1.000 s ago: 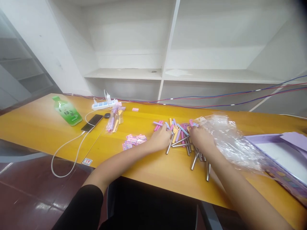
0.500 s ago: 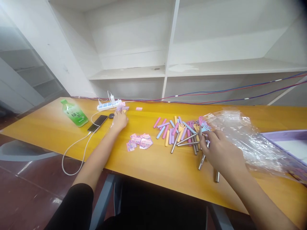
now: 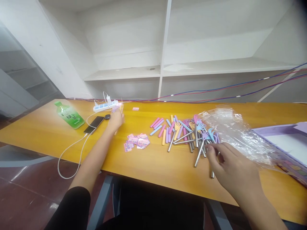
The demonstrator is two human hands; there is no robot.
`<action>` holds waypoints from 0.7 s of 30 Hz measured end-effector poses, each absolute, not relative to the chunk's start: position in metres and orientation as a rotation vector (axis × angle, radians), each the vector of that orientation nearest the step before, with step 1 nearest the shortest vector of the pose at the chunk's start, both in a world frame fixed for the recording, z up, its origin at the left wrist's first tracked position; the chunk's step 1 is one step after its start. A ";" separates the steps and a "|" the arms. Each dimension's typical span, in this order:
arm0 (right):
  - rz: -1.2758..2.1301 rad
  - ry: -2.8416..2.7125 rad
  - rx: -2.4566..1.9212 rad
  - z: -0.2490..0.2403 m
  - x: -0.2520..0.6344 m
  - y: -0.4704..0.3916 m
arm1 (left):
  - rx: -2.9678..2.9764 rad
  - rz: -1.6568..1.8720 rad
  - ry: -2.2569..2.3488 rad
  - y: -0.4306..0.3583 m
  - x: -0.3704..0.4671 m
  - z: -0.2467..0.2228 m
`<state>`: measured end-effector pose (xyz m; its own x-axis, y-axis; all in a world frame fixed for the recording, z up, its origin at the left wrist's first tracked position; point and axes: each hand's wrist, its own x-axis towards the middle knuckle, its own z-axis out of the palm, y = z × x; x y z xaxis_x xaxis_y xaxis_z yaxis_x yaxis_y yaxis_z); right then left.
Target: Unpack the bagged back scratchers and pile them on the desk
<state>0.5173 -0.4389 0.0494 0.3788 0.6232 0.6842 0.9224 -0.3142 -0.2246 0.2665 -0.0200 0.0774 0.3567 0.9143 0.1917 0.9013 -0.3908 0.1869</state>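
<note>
At the left, beside the power strip, my left hand is closed around what looks like a yellow back scratcher; its fingers partly hide it. My right hand is over the right end of a heap of back scratchers with metal rods and pink, blue, purple and yellow claw heads. Its thumb and index finger come together by the blue claw head, and whatever is between them is hidden. Coloured handle tubes lie along the heap's left side. A pile of pink printed cards rests between my hands.
A green tea bottle, a phone on a white cable and a power strip occupy the left end. Clear plastic bags and a purple box are on the right. White shelving stands behind the table.
My right hand has left the rod it was at and drawn right and nearer, uncovering blue and purple claw heads. My left hand has raised the yellow piece slightly. The view has shifted a little.
</note>
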 end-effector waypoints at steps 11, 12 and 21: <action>0.824 -0.784 -1.448 0.013 0.447 -0.405 | 3.010 0.533 0.674 -0.250 0.250 0.034; 0.899 -0.701 -1.403 0.007 0.442 -0.400 | 3.007 0.471 0.600 -0.263 0.248 0.025; 0.981 -0.714 -1.353 -0.012 0.439 -0.383 | 2.124 0.063 0.430 -0.252 0.272 0.033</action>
